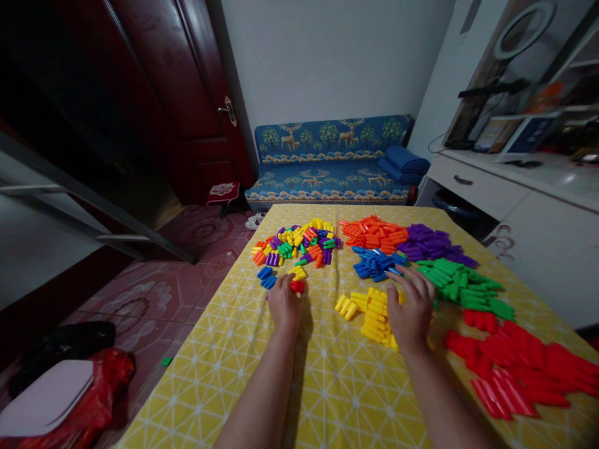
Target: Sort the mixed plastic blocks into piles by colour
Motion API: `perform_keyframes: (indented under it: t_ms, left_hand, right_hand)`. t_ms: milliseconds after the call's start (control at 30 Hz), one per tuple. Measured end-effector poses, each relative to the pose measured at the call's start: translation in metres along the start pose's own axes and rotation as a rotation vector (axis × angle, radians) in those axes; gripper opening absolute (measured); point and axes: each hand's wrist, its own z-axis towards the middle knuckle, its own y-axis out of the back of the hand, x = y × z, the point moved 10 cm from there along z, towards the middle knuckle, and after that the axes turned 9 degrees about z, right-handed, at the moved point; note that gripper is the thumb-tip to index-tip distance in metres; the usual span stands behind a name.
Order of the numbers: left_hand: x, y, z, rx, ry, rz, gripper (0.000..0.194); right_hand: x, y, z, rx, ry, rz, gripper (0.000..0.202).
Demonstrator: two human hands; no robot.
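From the head camera I see my left hand (284, 304) low on the bench (243, 374), fingers curled together around a red peg (297, 286), though blur makes the grip hard to judge. My right hand (412, 305) lies spread flat, fingers apart, on the yellow pile (369, 312). Beyond sit the mixed pile (294, 243), orange pile (373, 233), blue pile (374, 263), purple pile (433, 243), green pile (463, 284) and red pile (515, 368).
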Motion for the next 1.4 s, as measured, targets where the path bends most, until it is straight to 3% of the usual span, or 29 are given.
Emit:
perform_keyframes:
  t_ms: [100,167,367,533,667,800,867,933,1067,1167,1267,1333,1400]
  left_hand:
    - [-0.003,0.006,0.000,-0.071,-0.066,-0.305,0.031]
    - [-0.006,0.002,-0.001,-0.054,-0.060,-0.522,0.030]
    - [-0.015,-0.031,-0.010,0.201,0.205,-1.065,0.030]
    - [-0.027,-0.036,-0.017,0.305,0.250,-1.102,0.038]
    - [-0.041,-0.039,-0.023,0.379,0.203,-1.083,0.041]
    - [-0.043,-0.039,-0.024,0.385,0.171,-1.003,0.034]
    - [-0.039,-0.036,-0.023,0.376,0.134,-0.904,0.025]
    - [-0.034,-0.024,-0.018,0.293,0.066,-0.744,0.021]
    - [-0.023,0.024,-0.007,-0.072,-0.058,-0.310,0.020]
    - [-0.009,0.043,-0.002,-0.213,0.019,0.009,0.027]
    - [0.015,0.037,0.004,-0.160,0.161,0.241,0.050]
    - [0.030,0.023,0.009,-0.039,0.215,0.323,0.063]
    - [0.040,0.011,0.013,0.063,0.207,0.365,0.066]
  right_hand:
    - [0.033,-0.021,-0.005,0.085,0.046,0.092,0.019]
    - [0.046,-0.030,-0.008,0.124,0.057,0.159,0.020]
    - [0.058,-0.062,-0.025,0.335,-0.020,0.364,0.027]
    - [0.068,-0.088,-0.042,0.518,-0.108,0.469,0.042]
    - [0.081,-0.090,-0.044,0.506,-0.108,0.533,0.038]
    - [0.080,-0.091,-0.043,0.506,-0.106,0.538,0.028]
    - [0.066,-0.085,-0.036,0.481,-0.114,0.492,0.019]
    - [0.036,-0.069,-0.024,0.375,-0.165,0.403,0.016]
    - [-0.064,-0.007,-0.011,-0.037,-0.476,0.307,0.026]
    - [-0.129,0.028,-0.025,-0.323,-0.708,0.448,0.045]
    - [-0.155,0.045,-0.037,-0.480,-0.795,0.484,0.061]
    - [-0.154,0.045,-0.041,-0.500,-0.812,0.466,0.065]
    - [-0.141,0.038,-0.039,-0.441,-0.791,0.431,0.062]
